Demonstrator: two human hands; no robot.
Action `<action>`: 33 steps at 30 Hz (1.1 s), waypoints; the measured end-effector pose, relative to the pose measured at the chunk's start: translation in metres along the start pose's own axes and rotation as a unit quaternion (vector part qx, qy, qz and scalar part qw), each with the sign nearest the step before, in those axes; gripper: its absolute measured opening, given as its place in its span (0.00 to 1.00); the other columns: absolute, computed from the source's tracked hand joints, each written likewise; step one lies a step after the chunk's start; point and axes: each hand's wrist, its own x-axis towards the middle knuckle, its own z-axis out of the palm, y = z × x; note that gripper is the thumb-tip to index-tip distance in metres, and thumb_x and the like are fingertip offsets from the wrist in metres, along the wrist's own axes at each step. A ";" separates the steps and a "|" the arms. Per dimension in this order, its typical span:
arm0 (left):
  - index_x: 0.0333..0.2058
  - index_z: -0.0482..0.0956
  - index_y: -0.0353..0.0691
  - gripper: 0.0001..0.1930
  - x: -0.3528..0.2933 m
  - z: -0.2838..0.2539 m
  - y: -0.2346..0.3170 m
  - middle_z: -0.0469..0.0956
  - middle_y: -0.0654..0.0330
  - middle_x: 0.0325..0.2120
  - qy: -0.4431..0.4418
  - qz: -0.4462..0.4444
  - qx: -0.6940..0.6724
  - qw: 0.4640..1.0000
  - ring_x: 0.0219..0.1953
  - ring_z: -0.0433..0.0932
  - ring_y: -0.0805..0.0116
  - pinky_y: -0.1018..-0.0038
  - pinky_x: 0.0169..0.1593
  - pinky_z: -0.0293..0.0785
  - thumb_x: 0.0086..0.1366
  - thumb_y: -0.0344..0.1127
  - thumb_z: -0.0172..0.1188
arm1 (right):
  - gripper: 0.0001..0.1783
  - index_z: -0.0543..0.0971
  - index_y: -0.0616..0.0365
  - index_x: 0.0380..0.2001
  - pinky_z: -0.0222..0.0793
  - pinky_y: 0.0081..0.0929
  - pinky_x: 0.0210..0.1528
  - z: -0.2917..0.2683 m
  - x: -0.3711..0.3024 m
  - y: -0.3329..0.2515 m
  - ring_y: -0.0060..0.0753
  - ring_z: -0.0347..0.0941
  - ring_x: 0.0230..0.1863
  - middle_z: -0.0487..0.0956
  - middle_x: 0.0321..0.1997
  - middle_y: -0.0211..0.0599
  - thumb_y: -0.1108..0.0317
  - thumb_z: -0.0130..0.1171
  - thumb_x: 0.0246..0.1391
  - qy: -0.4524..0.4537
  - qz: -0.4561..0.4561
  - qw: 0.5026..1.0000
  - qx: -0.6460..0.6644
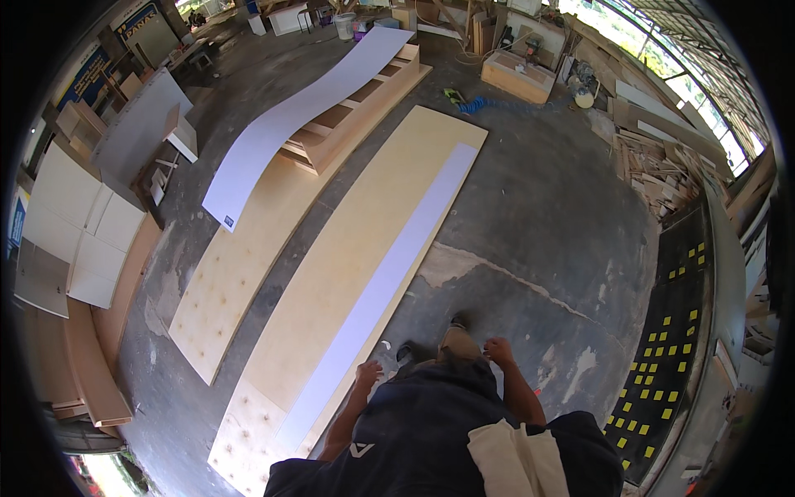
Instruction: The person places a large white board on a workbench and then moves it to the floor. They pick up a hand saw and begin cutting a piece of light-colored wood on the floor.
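Note:
My left hand (369, 373) hangs near the edge of a long pale plywood panel (348, 224) on the floor, fingers loosely bent and apart, nothing in it. To the right of my body, my right hand (498, 351) is held over the floor, also empty, with its fingers loosely curled. A narrow white strip (381, 282) lies lengthwise along the panel's right side, nearest my left hand. Neither hand touches the panel or the strip.
Beyond the panel, a second plywood panel (236, 286) carries a wooden frame (331, 141) with a bending white sheet (286, 116). A blue coiled hose (474, 105) lies farther off. Scrap wood (658, 170) is heaped right; a black board with yellow squares (662, 331) lies nearer.

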 end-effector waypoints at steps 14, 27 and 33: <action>0.38 0.79 0.36 0.11 0.058 0.043 0.065 0.81 0.55 0.27 0.048 -0.060 0.280 0.957 0.26 0.81 0.59 0.65 0.25 0.75 0.61 0.35 0.54 | 0.12 0.86 0.48 0.30 0.74 0.41 0.37 -0.083 -0.019 0.118 0.44 0.81 0.38 0.84 0.33 0.42 0.61 0.55 0.47 0.045 0.079 0.971 -0.223; 0.43 0.81 0.32 0.15 0.116 0.292 0.171 0.82 0.55 0.28 0.009 0.082 0.249 0.965 0.29 0.82 0.67 0.74 0.32 0.78 0.58 0.33 0.61 | 0.10 0.79 0.60 0.26 0.65 0.24 0.20 -0.247 0.084 0.100 0.27 0.73 0.22 0.77 0.23 0.35 0.71 0.50 0.57 0.126 0.208 0.944 0.225; 0.35 0.83 0.33 0.13 0.099 0.365 0.204 0.84 0.56 0.28 -0.094 0.171 0.478 0.857 0.32 0.84 0.67 0.72 0.39 0.79 0.57 0.36 0.61 | 0.08 0.79 0.63 0.33 0.68 0.23 0.21 -0.300 0.093 0.088 0.29 0.77 0.24 0.80 0.26 0.37 0.70 0.53 0.57 0.205 0.182 0.928 0.252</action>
